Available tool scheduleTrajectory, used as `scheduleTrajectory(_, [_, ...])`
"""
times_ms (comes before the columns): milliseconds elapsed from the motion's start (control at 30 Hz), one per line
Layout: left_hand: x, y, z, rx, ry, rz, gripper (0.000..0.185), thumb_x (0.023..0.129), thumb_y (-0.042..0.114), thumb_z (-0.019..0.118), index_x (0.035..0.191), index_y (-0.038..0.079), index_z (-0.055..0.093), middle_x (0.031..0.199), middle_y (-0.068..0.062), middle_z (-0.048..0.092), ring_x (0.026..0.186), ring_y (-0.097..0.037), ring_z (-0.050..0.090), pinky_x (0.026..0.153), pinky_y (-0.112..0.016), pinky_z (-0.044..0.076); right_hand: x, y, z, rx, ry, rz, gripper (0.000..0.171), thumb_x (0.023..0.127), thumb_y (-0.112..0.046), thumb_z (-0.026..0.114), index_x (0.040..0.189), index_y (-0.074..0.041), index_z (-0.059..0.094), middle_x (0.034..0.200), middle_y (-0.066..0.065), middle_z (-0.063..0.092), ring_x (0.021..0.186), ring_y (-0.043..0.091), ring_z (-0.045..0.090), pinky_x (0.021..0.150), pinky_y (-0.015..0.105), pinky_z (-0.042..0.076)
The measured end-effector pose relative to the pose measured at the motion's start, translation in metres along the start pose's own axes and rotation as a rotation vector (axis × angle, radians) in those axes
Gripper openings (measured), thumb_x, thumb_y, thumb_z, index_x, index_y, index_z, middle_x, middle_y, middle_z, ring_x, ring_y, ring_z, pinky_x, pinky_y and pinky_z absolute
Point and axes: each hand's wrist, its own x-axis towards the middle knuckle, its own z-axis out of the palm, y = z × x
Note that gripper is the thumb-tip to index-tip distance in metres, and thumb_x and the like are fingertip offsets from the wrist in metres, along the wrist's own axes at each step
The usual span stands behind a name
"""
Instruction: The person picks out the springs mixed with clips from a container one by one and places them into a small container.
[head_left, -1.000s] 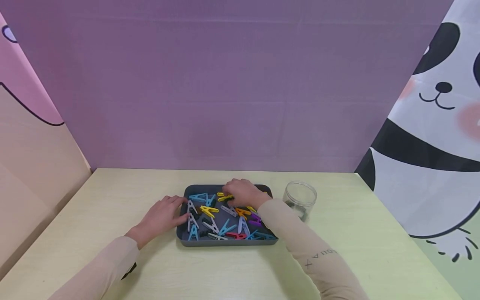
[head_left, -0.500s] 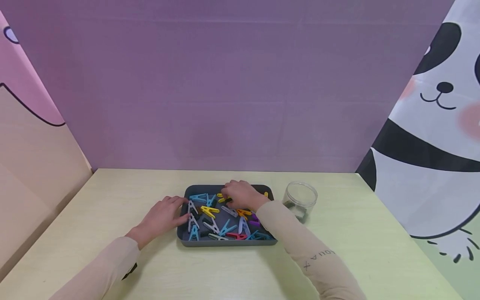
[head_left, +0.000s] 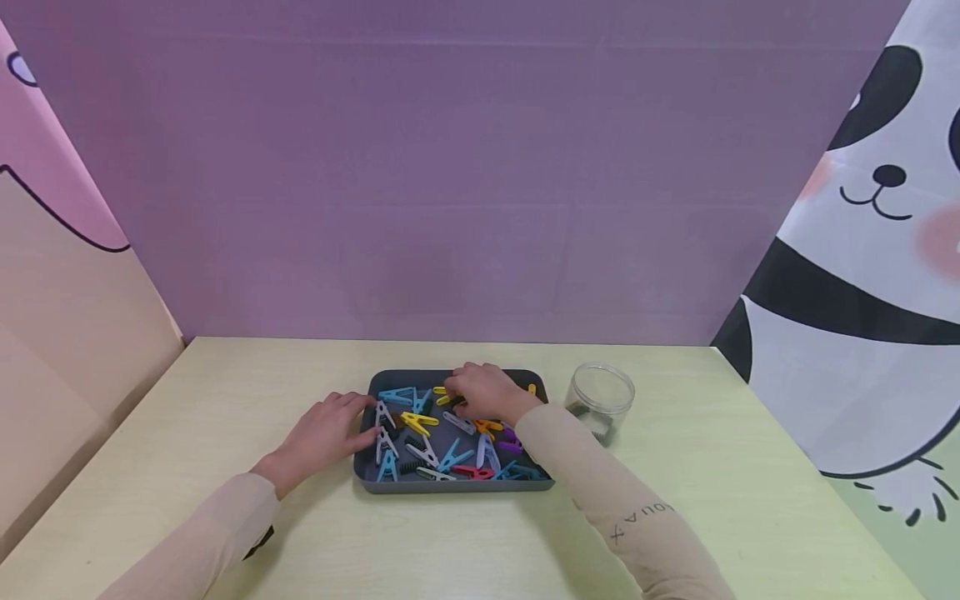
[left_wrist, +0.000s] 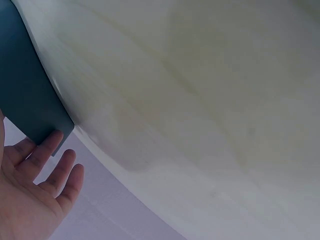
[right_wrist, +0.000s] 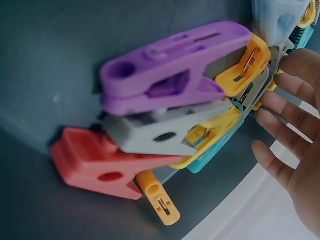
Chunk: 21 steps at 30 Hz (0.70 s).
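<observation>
- Left hand point(head_left: 324, 433) resting flat against the left wall of the grey tray point(head_left: 457, 484), fingers relaxed, bracing it.
- Right hand point(head_left: 487, 390) reaching into the clothespins point(head_left: 438, 437) at the tray's back, fingers loose, nothing clearly pinched.
- Best to single out one peg, like the yellow clothespin point(head_left: 417, 420), rather than dragging a clump.
- Clear jar point(head_left: 598, 398) just right of tray.
</observation>
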Motion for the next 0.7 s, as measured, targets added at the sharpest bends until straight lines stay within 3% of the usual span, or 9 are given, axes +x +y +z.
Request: scheduleTrajectory(700, [0.0005, -0.0013, 0.0011, -0.012, -0.005, -0.006, 0.047, 0.083, 0.039, 0.062, 0.118, 0.008, 0.056, 0.120, -0.011, 0.059, 0.107, -0.030, 0.054, 0.092, -0.047, 0.045, 0.0021, -0.0028, 0.0008, 0.027, -0.017, -0.024, 0.024, 0.080, -0.027, 0.069, 0.104, -0.020, 0.066, 0.102, -0.004, 0.063, 0.094, 0.014, 0.054, 0.084, 0.032, 0.049])
